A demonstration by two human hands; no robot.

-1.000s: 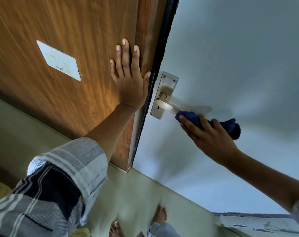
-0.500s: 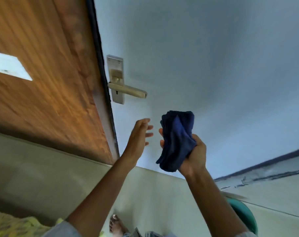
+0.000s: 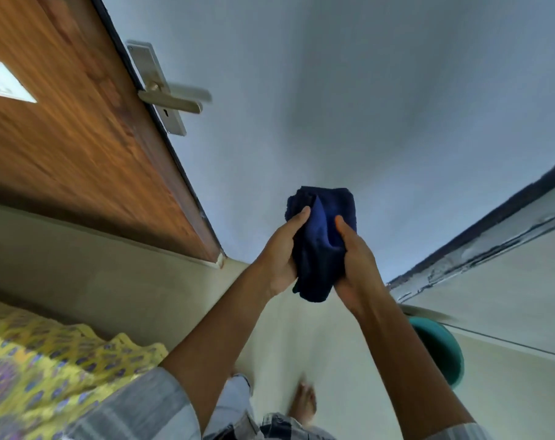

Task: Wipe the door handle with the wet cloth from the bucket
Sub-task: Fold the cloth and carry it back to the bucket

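Cloth [image 3: 322, 239]: one, dark blue, bunched lengthwise, held mid-air in both grips, left hand [image 3: 281, 254] and right hand [image 3: 355, 265] clamped on its sides. One metal door handle [image 3: 171, 103] well apart, upper left. One teal bucket [image 3: 441, 354] lower right.

Both hands gripping dark blue cloth [image 3: 322, 246], door handle [image 3: 171, 104] upper left, teal bucket [image 3: 441, 354] lower right

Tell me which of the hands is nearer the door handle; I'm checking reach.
Left. The left hand grips the blue cloth on the side toward the door handle; the right hand grips the far side. Both are well below it.
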